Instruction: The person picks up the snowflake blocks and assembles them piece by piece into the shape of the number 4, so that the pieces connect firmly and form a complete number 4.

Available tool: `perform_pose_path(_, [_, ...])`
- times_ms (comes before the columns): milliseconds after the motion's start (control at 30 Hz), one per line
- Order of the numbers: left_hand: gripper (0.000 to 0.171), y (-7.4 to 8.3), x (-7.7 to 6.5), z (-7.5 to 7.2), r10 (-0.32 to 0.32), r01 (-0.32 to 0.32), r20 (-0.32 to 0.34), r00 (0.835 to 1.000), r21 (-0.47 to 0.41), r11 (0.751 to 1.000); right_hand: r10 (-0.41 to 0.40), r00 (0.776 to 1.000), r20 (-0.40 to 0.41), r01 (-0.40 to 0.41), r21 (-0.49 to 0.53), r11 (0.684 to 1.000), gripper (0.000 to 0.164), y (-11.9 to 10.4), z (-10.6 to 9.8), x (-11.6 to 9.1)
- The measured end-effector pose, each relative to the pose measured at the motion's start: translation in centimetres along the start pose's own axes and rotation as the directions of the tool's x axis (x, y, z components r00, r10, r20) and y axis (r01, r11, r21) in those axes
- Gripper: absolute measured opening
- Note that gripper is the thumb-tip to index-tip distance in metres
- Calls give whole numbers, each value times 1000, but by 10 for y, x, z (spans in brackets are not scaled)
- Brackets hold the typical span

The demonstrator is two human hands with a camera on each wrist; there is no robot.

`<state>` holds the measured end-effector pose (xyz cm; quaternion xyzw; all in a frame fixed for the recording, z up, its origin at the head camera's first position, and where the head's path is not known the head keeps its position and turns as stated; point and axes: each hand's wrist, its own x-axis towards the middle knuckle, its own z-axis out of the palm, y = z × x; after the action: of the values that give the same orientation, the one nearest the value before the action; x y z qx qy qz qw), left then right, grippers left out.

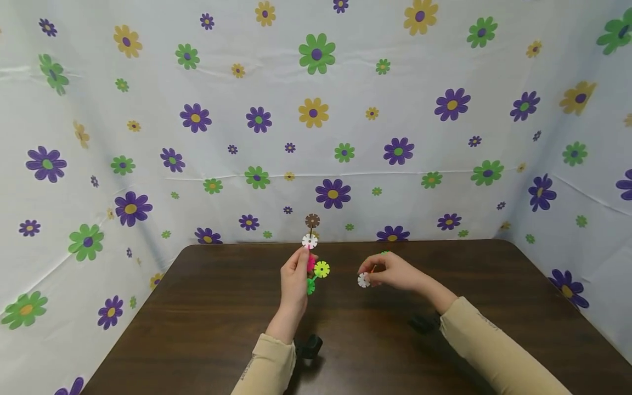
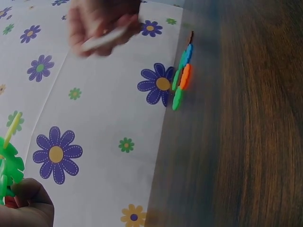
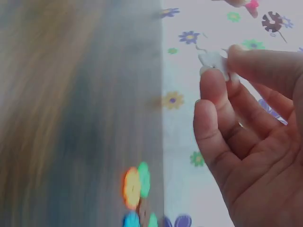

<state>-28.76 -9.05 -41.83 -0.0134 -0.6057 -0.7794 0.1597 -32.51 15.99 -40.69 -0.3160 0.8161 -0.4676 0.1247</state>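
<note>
My left hand (image 1: 295, 274) pinches a joined string of notched plastic discs in the head view. A brown disc (image 1: 312, 221) tops it, then a white disc (image 1: 309, 241), with a pink disc (image 1: 310, 262) partly hidden by the fingers. Off to the side are a yellow disc (image 1: 322, 269) and a green disc (image 1: 310, 286). Apart from the string, my right hand (image 1: 395, 271) holds a single white disc (image 1: 363, 280) between thumb and fingertips. The right wrist view shows this loose white disc (image 3: 213, 61) in the pinch, somewhat blurred.
Near the far edge of the dark wooden table (image 1: 207, 318) lie several loose discs, among them an orange disc (image 2: 185, 76), a blue disc (image 2: 189, 53) and a green disc (image 2: 177, 99). A flowered cloth (image 1: 276, 142) hangs behind the table. Dark devices (image 1: 312, 346) sit at the wrists.
</note>
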Motion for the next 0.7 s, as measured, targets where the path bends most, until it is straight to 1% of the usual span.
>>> perform_pose_path(133, [32, 0, 0, 0, 4, -4, -7, 1000, 18, 1000, -3, 996, -90, 14, 122, 992, 19, -8, 7, 16])
perform_pose_path(267, [33, 0, 0, 1, 3, -3, -6, 1000, 21, 1000, 11, 982, -190, 37, 248, 968, 25, -15, 19, 27])
perform_pose_path(367, [33, 0, 0, 1, 9, -9, -6, 1000, 21, 1000, 11, 969, -248, 75, 335, 939, 27, -20, 29, 35])
perform_pose_path(500, [34, -1, 2, 0, 15, -15, -8, 1000, 21, 1000, 13, 955, -295, 121, 433, 893, 26, -24, 41, 42])
perform_pose_path(633, [34, -1, 3, -1, 16, -16, -8, 1000, 19, 1000, 53, 943, -328, 135, 522, 842, 27, -27, 48, 45])
perform_pose_path(700, [34, -1, 3, -2, 18, -18, -8, 1000, 14, 1000, 67, 938, -339, 140, 548, 825, 28, -29, 51, 46])
